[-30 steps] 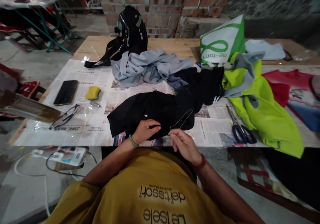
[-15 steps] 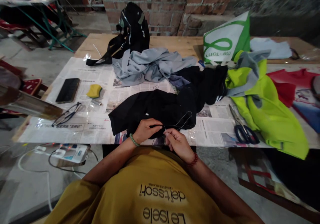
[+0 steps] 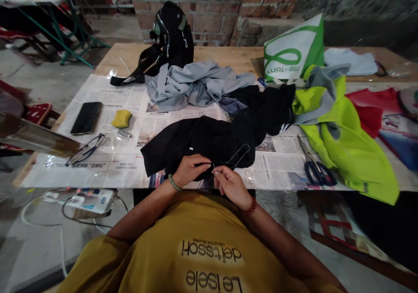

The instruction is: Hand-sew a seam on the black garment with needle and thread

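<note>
Black cloth (image 3: 199,136) lies bunched at the table's front edge, right before me. My left hand (image 3: 191,170) is closed on its near edge, thumb and fingers pinching the fabric. Close on the right, my right hand (image 3: 230,183) pinches a thin sewing needle (image 3: 214,165) that points up beside the cloth. A loop of pale thread (image 3: 240,153) lies across the black fabric above my right hand. The two hands are a small gap apart. The fabric under my fingers is partly hidden.
Scissors (image 3: 315,166) lie to the right beside a neon-yellow garment (image 3: 354,149). On the left are a phone (image 3: 86,118), a sponge (image 3: 122,118), eyeglasses (image 3: 86,150) and a bottle (image 3: 39,136). Grey cloth (image 3: 196,84), a black bag (image 3: 174,36) and a green-white bag (image 3: 294,51) stand farther back.
My right hand with the needle has shifted slightly left, closer to my left hand. The left hand keeps its pinch on the cloth. The whole view has shifted a little.
</note>
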A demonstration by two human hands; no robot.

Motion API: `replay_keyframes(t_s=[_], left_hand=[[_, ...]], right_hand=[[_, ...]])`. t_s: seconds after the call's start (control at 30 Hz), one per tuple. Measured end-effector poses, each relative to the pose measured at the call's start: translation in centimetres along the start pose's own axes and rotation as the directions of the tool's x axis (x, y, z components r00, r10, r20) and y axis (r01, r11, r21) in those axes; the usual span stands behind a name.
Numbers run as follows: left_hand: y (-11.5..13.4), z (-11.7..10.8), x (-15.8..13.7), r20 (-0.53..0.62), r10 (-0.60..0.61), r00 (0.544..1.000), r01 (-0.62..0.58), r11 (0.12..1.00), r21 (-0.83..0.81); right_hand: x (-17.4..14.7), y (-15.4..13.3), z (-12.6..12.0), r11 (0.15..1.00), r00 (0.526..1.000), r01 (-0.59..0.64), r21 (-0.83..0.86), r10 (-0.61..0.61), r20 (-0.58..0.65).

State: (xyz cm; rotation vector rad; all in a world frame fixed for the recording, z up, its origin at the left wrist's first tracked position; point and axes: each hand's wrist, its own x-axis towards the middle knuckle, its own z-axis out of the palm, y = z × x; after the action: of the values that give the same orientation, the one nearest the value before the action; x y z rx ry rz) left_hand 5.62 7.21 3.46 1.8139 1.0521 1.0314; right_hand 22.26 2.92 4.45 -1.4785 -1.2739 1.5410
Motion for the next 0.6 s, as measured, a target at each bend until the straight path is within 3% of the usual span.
replay_keyframes(t_s=[0.27,0.6], left_hand=[[-0.2,0.1,-0.1,0.019,0.027,0.999,-0.027,1.000,0.003],[-0.6,0.1,-0.1,0.078,0.155,0.985,-0.162,0.981,0.103]], right_hand=[[0.0,-0.3,0.1,1.000,1.000,-0.016,0.000,0.016,-0.001],[0.5,1.4,0.8,0.992,0.989,0.123,-0.031,-0.126,-0.083]])
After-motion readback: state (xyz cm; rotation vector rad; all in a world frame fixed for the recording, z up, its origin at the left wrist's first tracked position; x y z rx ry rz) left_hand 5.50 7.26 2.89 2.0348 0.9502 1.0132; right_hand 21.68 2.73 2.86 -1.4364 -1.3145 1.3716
